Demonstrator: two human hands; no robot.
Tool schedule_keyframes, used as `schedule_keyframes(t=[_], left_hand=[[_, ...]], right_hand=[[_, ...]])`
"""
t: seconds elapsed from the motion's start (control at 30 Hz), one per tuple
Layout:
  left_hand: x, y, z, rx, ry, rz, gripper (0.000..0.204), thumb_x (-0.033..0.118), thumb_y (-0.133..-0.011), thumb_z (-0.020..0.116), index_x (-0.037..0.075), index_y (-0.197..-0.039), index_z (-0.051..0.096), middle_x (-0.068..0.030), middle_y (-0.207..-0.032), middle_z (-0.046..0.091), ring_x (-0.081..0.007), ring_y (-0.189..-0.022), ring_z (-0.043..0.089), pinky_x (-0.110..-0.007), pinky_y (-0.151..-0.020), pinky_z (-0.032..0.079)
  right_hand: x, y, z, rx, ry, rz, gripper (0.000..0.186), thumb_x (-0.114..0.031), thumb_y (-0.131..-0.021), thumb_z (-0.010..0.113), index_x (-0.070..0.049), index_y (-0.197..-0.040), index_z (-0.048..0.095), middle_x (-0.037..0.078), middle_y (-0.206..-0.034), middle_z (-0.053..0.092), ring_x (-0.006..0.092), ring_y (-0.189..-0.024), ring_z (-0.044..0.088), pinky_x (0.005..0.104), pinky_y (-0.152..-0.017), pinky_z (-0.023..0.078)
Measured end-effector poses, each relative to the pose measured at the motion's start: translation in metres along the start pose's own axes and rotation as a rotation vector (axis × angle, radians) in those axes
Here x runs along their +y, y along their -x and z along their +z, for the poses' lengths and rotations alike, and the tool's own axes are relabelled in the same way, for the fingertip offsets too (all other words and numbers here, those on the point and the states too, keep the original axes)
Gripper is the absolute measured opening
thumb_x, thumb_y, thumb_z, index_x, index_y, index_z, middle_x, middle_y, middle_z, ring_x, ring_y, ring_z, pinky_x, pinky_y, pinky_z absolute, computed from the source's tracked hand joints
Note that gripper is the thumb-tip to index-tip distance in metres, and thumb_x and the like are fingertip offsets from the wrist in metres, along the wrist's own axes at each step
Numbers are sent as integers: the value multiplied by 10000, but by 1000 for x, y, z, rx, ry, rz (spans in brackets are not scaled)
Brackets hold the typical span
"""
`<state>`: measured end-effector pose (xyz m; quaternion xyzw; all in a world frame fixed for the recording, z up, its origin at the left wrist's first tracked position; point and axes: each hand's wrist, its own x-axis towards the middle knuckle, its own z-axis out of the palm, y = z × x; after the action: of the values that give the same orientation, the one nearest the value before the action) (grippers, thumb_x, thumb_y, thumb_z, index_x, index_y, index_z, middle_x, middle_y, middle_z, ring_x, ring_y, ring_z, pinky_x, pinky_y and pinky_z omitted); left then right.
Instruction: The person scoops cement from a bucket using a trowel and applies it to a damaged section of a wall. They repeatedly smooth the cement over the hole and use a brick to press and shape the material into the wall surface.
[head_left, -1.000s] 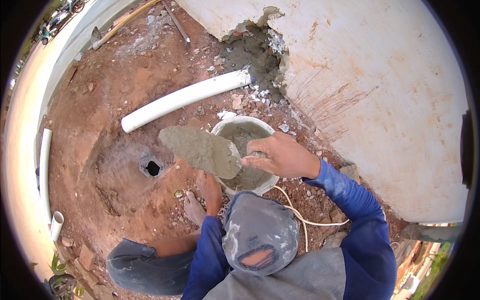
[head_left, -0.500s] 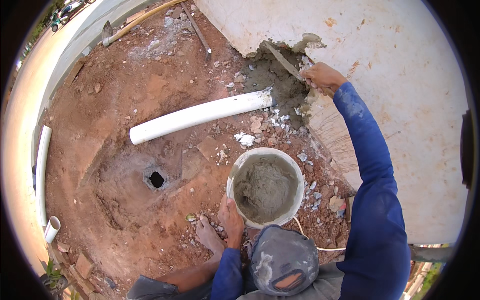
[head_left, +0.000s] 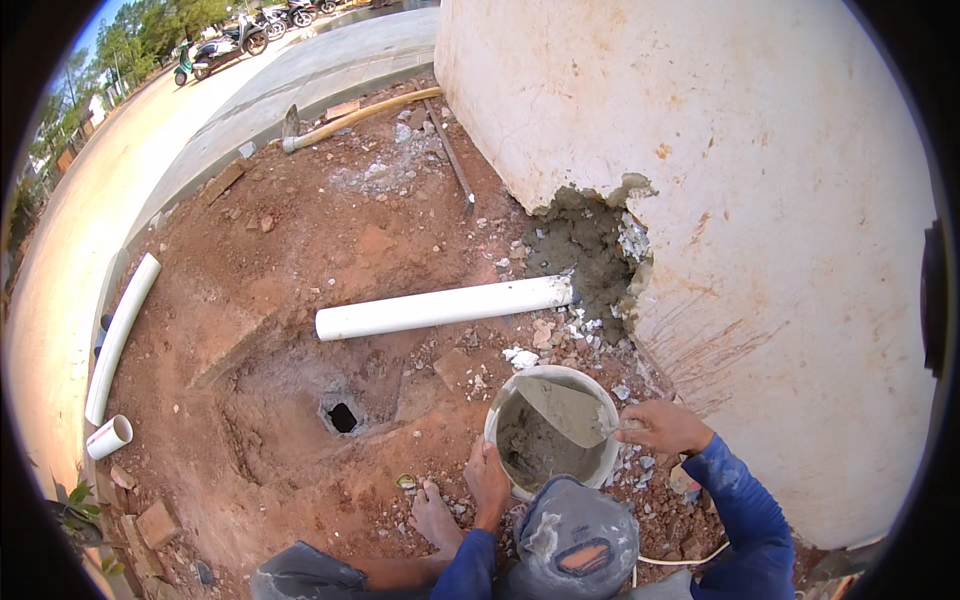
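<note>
Trowel [head_left: 562,410] slants over mortar [head_left: 532,452] in the bucket [head_left: 577,374], a co-worker's right hand [head_left: 668,427] round its handle, left hand [head_left: 488,484] at the rim; the wearer's hands are out of view, so I cannot tell their grip. Mortar looks soft; the bucket likely heavy, best held by its rim, the stiff trowel by its handle.

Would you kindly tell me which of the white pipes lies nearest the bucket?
The pipe just beyond the bucket, its right end at the broken patch in the wall; the other long pipe and the short pipe lie at far left.
</note>
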<state>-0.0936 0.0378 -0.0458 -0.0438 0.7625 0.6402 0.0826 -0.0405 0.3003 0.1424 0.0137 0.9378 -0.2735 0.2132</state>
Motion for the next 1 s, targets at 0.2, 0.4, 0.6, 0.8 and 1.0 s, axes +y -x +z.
schedule_keyframes(t=[0.2, 0.4, 0.6, 0.8, 1.0], left_hand=[[-15, -4, -10, 63, -19, 52, 376, 265, -1032, 427, 2, -1192, 643, -221, -962, 685, -371, -892, 660, -431, -807, 490], [-15, 2, 3, -29, 21, -36, 377, 228, -1054, 428, -34, -1230, 634, -173, -1066, 701, -274, -963, 655, -374, -874, 490], [-29, 1, 4, 13, 102, -11, 405, 258, -1061, 432, -66, -1204, 628, -172, -1003, 706, -243, -894, 650, -371, -834, 499], [-29, 0, 3, -1, 116, -52, 421, 286, -1072, 430, -60, -1199, 634, -149, -987, 709, -223, -876, 645, -358, -824, 499], [-24, -1, -2, -36, 122, -58, 411, 276, -1079, 421, -55, -1203, 631, -121, -985, 695, -189, -862, 623, -332, -797, 491]], right_hand=[[4, -136, 0, 136, -282, 70, 430, -399, -955, 638, 20, -1050, 647, 183, -756, 671, 334, -743, 694, 455, -702, 531], [93, -325, -28, 652, 61, 186, 428, -360, -834, 699, 43, -980, 705, 311, -1001, 686, 457, -984, 670, 508, -881, 533], [138, -385, -78, 669, -216, 336, 363, -291, -870, 698, 71, -877, 679, 204, -748, 689, 318, -640, 696, 429, -601, 553], [151, -344, -105, 670, -313, 373, 279, -237, -874, 683, 40, -846, 676, 108, -669, 633, 208, -551, 619, 372, -492, 490], [112, -272, -141, 730, -272, 350, 333, -276, -848, 672, 56, -876, 683, 201, -730, 686, 329, -635, 688, 450, -595, 542]])
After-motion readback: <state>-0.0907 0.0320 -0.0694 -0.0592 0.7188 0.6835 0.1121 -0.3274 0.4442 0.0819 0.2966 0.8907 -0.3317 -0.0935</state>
